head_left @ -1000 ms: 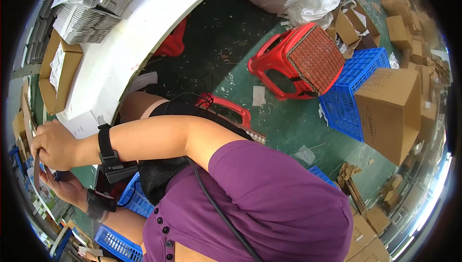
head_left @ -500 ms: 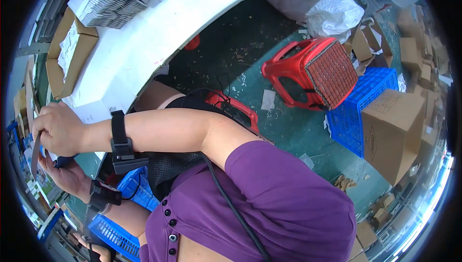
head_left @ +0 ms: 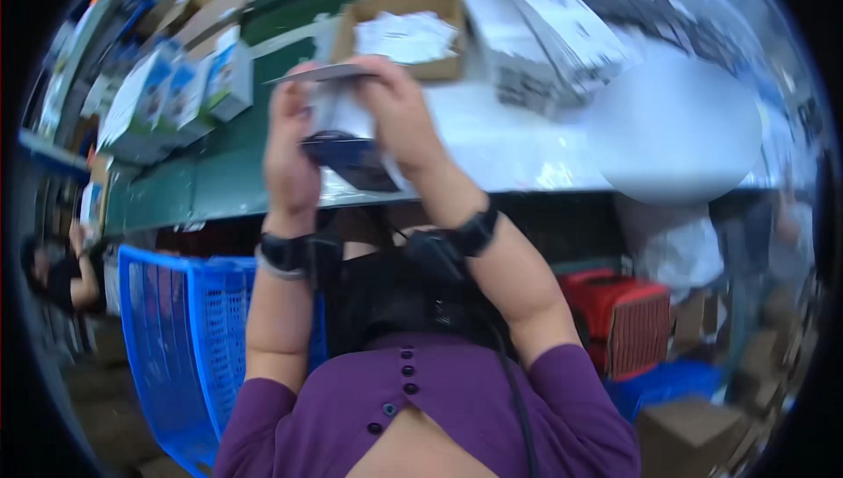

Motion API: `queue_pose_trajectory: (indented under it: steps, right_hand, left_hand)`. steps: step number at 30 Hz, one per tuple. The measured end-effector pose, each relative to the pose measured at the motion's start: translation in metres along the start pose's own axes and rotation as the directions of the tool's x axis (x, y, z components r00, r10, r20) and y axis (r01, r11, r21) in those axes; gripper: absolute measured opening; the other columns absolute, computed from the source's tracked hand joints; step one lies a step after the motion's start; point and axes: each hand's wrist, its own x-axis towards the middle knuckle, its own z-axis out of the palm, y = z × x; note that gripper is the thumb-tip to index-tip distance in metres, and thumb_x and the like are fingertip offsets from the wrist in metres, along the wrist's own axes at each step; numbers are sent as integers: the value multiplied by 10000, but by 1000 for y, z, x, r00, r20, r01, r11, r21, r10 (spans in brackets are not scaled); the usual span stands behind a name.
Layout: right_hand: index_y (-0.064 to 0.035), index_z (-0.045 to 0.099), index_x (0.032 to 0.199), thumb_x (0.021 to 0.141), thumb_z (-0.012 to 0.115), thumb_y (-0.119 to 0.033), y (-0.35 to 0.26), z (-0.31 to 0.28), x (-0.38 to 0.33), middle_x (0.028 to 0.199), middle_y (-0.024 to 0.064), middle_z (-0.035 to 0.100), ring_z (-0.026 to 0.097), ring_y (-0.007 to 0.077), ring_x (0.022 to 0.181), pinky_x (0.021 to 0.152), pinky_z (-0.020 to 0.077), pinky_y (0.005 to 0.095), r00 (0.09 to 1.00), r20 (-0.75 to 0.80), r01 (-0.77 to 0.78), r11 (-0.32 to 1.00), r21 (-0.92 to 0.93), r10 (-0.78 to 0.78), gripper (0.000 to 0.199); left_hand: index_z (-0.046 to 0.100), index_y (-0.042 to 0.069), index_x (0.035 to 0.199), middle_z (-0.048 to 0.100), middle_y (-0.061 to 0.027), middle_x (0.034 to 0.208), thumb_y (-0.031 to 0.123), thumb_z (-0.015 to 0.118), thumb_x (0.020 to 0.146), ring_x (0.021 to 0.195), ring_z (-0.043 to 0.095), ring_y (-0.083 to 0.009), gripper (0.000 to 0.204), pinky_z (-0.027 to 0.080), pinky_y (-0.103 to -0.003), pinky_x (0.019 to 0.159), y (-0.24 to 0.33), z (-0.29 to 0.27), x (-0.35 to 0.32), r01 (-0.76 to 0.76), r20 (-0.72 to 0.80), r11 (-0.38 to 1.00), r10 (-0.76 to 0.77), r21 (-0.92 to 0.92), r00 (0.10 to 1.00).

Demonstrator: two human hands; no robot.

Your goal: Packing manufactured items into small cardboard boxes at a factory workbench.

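In front of me, above the table's near edge, a small open cardboard box (head_left: 349, 151) is held between both hands. It has white sides, a dark lower end and a flap standing out at the top. My left hand (head_left: 292, 149) is closed on its left side, with the fingers up near the flap. Along the other side, my right hand (head_left: 406, 118) grips it near the top, its fingers bent around the flap edge. Motion blur hides the inside of the box. Both wrists wear black straps with devices.
Behind my hands is a brown carton of white papers (head_left: 406, 37). Stacked flat white cartons (head_left: 549, 35) lie right of it. Several printed boxes (head_left: 176, 96) stand left on the green table. A blue crate (head_left: 167, 329) and red stool (head_left: 619, 320) flank me. Another person (head_left: 75, 280) is far left.
My view has swung left, bringing the table, hands and box from the left edge to the upper middle. Both hands still hold the box, which shows more fully now.
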Motion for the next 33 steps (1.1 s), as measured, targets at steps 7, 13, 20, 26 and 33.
queue_pose_trajectory:
  steps: [7, 13, 20, 26, 33]
  right_hand:
    - [-39, 594, 1200, 970, 496, -47, -21, 6, -4, 1082, 2, 608, 554, 77, 979, 882, 438, 233, 974, 27, -228, 972, 49, 227, 250]
    - [-50, 631, 1141, 932, 519, -55, -36, 2, 3, 1196, 78, 608, 550, 149, 1127, 986, 394, 268, 980, 200, 61, 917, -395, 21, 237]
    - [-53, 650, 1090, 873, 618, -160, -64, 7, -8, 1337, 132, 547, 514, 230, 1236, 1061, 353, 318, 894, 449, 314, 715, -624, -1, 244]
    - [-48, 636, 1124, 853, 677, -162, -64, 28, -14, 1336, 125, 550, 520, 264, 1247, 1051, 379, 345, 944, 328, 230, 653, -722, 30, 297]
    - [-49, 623, 1167, 904, 663, -113, -64, 21, -12, 1291, 140, 593, 544, 258, 1224, 1037, 401, 357, 915, 399, 361, 555, -749, -56, 273]
  left_hand:
    - [404, 31, 1414, 494, -102, 1351, 19, 411, 867, 1235, 475, -177, 547, 340, -298, 1068, 23, -7, -5, 115, 61, 993, -113, -34, 992]
    - [469, 70, 1322, 503, -100, 1324, -8, 430, 908, 1202, 492, -161, 423, 370, -290, 1036, 11, -14, -2, 53, 100, 998, -50, -27, 994]
    - [520, 96, 1104, 508, -130, 1348, 30, 518, 954, 1188, 512, -196, 163, 405, -319, 1014, -2, -20, -2, -69, 123, 997, 73, -33, 990]
    - [531, 100, 1100, 512, -145, 1352, -18, 488, 926, 1219, 500, -213, 215, 395, -329, 1035, -2, -19, -5, -127, 108, 992, 126, -2, 986]
    - [532, 79, 1155, 454, -155, 1418, -10, 486, 869, 1276, 471, -227, 303, 372, -337, 1069, 18, -13, -10, 116, 117, 964, -90, -238, 989]
